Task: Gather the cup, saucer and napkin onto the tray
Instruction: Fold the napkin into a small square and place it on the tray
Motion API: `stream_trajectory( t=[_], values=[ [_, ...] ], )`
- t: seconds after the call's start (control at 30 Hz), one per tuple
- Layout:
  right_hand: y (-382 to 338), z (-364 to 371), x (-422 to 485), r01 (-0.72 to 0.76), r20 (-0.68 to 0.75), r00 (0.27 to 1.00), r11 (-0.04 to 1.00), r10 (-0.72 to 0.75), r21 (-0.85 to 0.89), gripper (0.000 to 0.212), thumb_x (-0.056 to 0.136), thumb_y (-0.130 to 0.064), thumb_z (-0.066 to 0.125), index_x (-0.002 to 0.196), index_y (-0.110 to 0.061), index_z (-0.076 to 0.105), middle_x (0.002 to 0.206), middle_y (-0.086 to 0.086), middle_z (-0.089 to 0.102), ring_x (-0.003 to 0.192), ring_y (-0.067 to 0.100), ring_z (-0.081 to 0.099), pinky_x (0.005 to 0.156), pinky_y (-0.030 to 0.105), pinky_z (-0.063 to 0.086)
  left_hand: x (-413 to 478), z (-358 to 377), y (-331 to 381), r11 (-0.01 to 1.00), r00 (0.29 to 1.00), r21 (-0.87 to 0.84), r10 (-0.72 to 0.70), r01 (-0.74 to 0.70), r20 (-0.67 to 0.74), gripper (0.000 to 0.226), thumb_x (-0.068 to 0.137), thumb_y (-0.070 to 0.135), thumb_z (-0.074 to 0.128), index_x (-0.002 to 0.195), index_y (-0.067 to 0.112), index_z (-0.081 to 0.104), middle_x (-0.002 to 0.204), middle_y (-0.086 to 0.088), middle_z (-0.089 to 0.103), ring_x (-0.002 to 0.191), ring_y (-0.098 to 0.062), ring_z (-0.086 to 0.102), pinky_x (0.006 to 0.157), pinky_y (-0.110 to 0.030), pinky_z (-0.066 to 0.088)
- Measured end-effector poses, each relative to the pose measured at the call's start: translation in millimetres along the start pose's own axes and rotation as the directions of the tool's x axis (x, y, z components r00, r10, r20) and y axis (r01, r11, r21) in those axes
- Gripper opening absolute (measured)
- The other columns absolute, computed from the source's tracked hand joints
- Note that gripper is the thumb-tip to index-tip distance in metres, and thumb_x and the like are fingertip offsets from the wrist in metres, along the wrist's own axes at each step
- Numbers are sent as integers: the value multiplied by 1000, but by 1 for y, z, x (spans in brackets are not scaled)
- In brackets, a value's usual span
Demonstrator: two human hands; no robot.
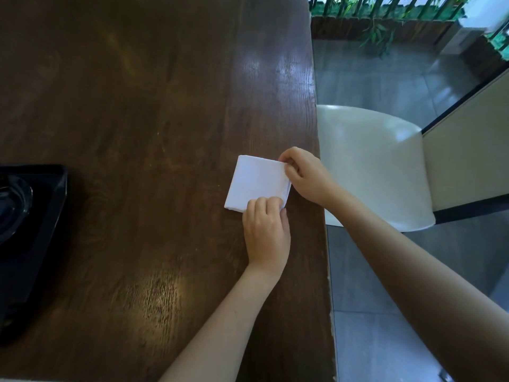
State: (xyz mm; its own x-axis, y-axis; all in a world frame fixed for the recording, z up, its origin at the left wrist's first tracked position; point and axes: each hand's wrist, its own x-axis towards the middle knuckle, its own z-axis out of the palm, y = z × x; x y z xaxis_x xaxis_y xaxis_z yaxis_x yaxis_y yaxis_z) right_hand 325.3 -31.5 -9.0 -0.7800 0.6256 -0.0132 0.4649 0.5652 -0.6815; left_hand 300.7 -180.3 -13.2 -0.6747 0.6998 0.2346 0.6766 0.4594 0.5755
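1. The napkin (256, 183) is pinched at its far right corner by the right hand (305, 175). The fingers are curled in tight on the folded edge, and nothing else is held.
2. The near right corner is taken by the left hand (265, 232). Its fingers are curled down on top of the napkin and its thumb is set against the edge, so a close grip is made on the napkin alone.
3. Both corners on the right side are held at once, with the two hands near each other but apart.
4. The napkin is seen folded into a white square. It lies on the table (137, 106), turned slightly askew and close to the table's right edge.
5. The tray (59, 188), black, is found at the far left of the table, well apart from the napkin and cut off by the frame.
6. A dark, glossy round shape (13, 199) is glimpsed in the tray; whether it is the cup or the saucer cannot be told.
7. A cream chair (371, 161) is seen just beside the table's right edge, with grey floor (371, 312) around it.
8. Green plants (380, 31) are caught at the top right.
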Motion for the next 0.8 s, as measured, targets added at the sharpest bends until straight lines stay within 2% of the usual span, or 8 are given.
stream_trajectory(
  t=[0.07, 0.13, 0.23, 0.33, 0.53, 0.7, 0.8],
  values=[
    [5, -7, -7, 16, 28, 999, 998, -17, 57, 28, 93, -5, 39, 115, -8, 55, 112, 5, 62, 100, 14, 53, 85, 25, 44, 1, 0, -2, 1000, 1000, 0, 16, -16, -2, 9, 78, 11, 71, 84, 5, 67, 81, -12, 68, 75, -24, 61, 68, -31, 54],
    [10, -14, -14, 42, 74, 996, 994, -49, 96, 31, 92, -2, 44, 120, -10, 54, 114, 3, 62, 103, 13, 55, 89, 23, 45, 1, -1, -3, 999, 999, 1, 34, -34, -3, 10, 78, 10, 72, 85, 5, 68, 82, -12, 69, 75, -24, 62, 69, -31, 54],
    [13, -16, -16, 72, 98, 992, 996, -78, 60, 32, 87, -1, 54, 117, -12, 56, 109, 3, 62, 97, 11, 55, 88, 19, 44, 0, -1, -6, 998, 998, -10, 66, -66, 0, 11, 77, 9, 73, 85, 4, 69, 83, -12, 69, 76, -25, 63, 70, -32, 54],
    [13, -11, -13, 60, 42, 997, 995, -63, 83, 30, 85, 1, 57, 112, -12, 59, 104, 4, 64, 91, 11, 56, 83, 15, 45, -1, -3, -10, 994, 995, -19, 104, -104, 4, 12, 76, 8, 74, 86, 4, 70, 83, -12, 70, 75, -25, 64, 70, -32, 56],
    [13, -8, -14, 48, -21, 999, 990, -46, 131, 27, 83, 2, 61, 107, -11, 61, 99, 5, 68, 88, 13, 59, 82, 22, 49, -3, -4, -15, 988, 988, 10, 151, -151, 20, 14, 75, 9, 75, 88, 4, 71, 84, -12, 71, 76, -25, 65, 73, -31, 55],
    [7, -14, -10, -1, 45, 999, 992, -5, 130, 28, 85, 3, 56, 109, -8, 61, 104, 7, 67, 94, 20, 62, 86, 28, 51, -4, -2, -16, 979, 980, 51, 197, -198, 27, 12, 73, 11, 76, 83, 6, 72, 82, -10, 71, 74, -23, 66, 73, -29, 54],
    [-3, -21, -1, 32, -67, 997, 995, -26, 98, 37, 85, 4, 48, 118, -8, 59, 116, 9, 65, 108, 25, 58, 95, 35, 46, -3, -3, -19, 975, 976, 37, 216, -217, 29, 10, 74, 12, 75, 82, 7, 72, 79, -10, 72, 73, -22, 67, 72, -28, 54]
  ],
)
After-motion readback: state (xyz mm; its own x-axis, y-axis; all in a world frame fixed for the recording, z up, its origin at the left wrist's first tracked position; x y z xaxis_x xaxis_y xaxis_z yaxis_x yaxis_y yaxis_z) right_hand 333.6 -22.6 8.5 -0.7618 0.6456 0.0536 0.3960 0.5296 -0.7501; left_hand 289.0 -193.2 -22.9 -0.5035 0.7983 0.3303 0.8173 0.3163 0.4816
